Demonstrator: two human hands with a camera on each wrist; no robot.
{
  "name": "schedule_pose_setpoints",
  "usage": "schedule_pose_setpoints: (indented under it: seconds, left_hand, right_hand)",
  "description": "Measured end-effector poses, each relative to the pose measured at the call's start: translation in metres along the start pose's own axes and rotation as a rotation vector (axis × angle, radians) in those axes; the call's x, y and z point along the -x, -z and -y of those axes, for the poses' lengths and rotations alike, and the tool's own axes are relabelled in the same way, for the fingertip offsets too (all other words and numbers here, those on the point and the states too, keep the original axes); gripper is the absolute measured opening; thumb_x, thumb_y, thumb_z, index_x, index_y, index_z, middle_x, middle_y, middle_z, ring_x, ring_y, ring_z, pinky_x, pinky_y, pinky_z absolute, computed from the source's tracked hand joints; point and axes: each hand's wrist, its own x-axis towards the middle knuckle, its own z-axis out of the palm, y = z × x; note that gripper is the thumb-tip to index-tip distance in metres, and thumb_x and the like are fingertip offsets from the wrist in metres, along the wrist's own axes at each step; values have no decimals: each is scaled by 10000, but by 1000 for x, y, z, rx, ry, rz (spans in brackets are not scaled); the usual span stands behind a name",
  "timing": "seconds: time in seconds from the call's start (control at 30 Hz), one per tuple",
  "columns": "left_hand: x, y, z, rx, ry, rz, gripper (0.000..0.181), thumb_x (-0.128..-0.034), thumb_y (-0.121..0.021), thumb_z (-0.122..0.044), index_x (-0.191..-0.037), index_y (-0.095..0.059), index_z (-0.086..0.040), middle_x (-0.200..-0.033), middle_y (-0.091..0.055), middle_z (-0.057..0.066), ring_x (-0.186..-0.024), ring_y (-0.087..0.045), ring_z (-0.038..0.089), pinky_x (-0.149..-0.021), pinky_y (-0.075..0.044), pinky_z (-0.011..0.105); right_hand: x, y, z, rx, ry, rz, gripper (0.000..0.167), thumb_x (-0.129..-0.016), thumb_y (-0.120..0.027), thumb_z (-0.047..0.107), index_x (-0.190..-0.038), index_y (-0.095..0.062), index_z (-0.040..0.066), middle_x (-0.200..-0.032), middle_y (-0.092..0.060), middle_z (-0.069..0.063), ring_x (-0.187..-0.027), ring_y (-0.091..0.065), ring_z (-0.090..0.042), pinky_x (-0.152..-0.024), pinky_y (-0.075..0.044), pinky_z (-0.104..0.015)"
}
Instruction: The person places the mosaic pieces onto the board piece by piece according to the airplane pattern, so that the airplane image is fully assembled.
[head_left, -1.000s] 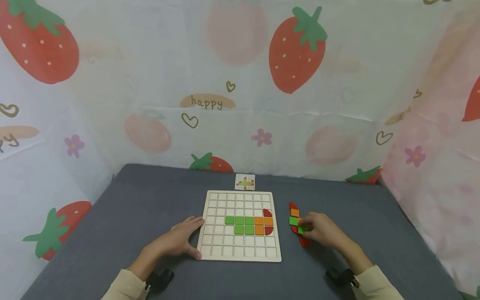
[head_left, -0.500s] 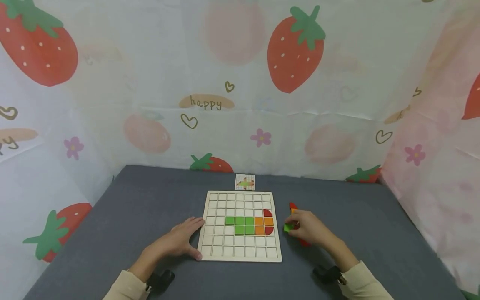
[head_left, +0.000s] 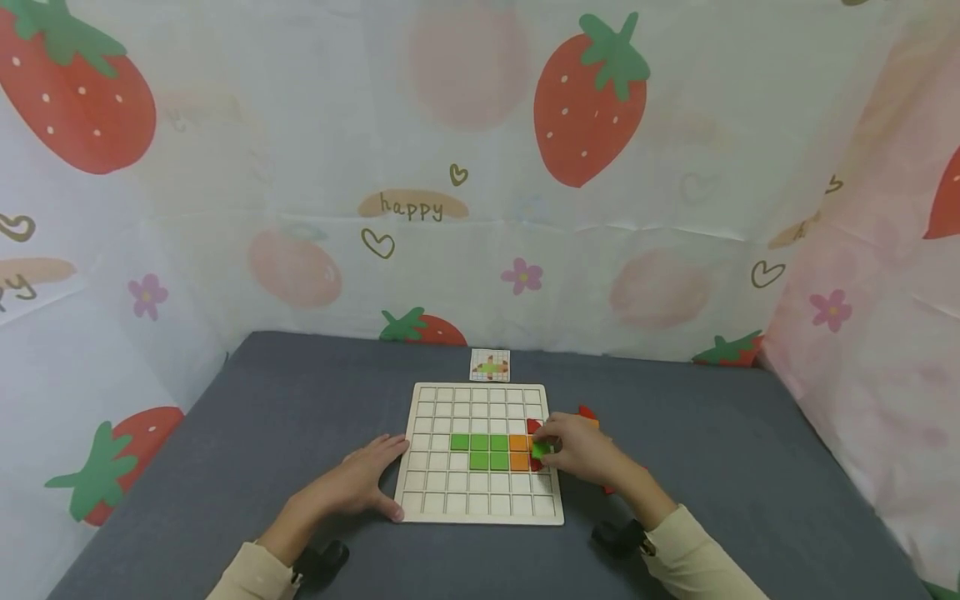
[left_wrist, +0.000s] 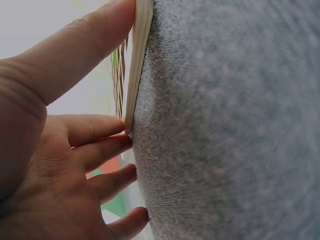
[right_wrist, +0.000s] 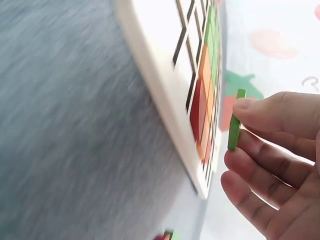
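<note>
A wooden grid board [head_left: 480,522] lies on the dark grey tabletop. Set in its cells are green square tiles [head_left: 490,451], orange square tiles [head_left: 518,452] and red rounded tiles [head_left: 533,426]. My left hand [head_left: 360,477] rests at the board's left edge, with thumb and fingers spread and touching the rim. Between thumb and fingertips, my right hand [head_left: 583,450] pinches a green square tile [right_wrist: 235,127]. In the right wrist view this tile is held on edge, apart from the board. The head view has it over the right-hand column, partly covering tiles there.
Right of the board lie loose tiles, including a red one [head_left: 587,412]; my right hand and forearm hide part of them. A small pattern card [head_left: 490,365] sits behind the board. A strawberry-print curtain [head_left: 480,275] hangs around the table's back and sides.
My right hand has lifted a green tile from the loose tiles and moved left with it to the board's right side. My left hand has stayed in place.
</note>
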Motion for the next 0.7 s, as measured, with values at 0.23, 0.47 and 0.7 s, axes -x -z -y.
schedule_pose_setpoints:
  seconds: [0.23,0.47,0.7]
  left_hand:
    - [-1,1,-1,4,17,8,1004,-654,-882,-270,-1465,-375,36,-1546,-347,221,-1458,-231,456,-1113,-219,660]
    - [-1,1,-3,14,26,11,999,-655,-882,-266,-1464,-378,34,-1544,-349,223,-1457,-227,463,-1099,-220,678]
    - [0,1,-3,10,12,13,995,-658,-879,-276,-1458,-382,44,-1540,-350,232,-1454,-228,469,-1106,-216,674]
  right_hand:
    - [-21,-9,14,23,90,27,202,-836,-709,42,-1034,-732,13,-927,-657,-50,-773,-555,-109,-662,-477,-204]
    - [-39,-18,31,28,99,78,234,-851,-682,55,-1080,-733,44,-987,-673,-49,-838,-593,-142,-733,-509,-256]
    - [-52,-27,43,26,115,99,239,-847,-674,47,-1078,-737,41,-985,-672,-55,-853,-599,-152,-742,-503,-257]
